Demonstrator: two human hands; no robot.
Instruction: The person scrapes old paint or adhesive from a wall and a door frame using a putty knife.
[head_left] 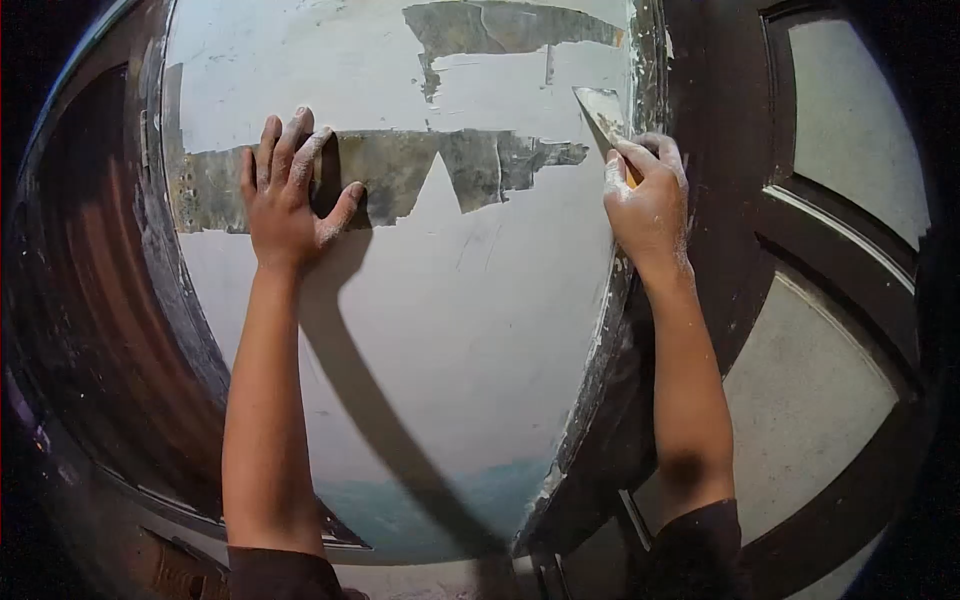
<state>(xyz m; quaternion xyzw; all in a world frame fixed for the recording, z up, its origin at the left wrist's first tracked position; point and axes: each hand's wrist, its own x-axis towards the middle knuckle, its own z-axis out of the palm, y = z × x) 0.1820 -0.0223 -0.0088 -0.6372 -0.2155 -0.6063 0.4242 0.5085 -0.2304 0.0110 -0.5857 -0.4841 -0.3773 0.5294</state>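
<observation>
"Dark frames (700, 150) flank the pale panel (460, 320) in front of us, don't they?"

"Yes, and we see a rough grey band (390, 170) crossing it, another grey patch (500, 28) near the top, and a bluish tint (380, 515) towards the bottom."

"How do our hands stand?"

"Our left hand (290, 200) is spread wide over the left part of the band, gripping nothing; whether its whole palm touches, we cannot tell."

"And our right hand (648, 200)?"

"Its fingers curl around the yellow handle (632, 177) of a scraper (602, 108)."

"Where is the blade?"

"Over the white coat by the panel's upper right edge, angled up and left. White powder dusts both our hands."
</observation>
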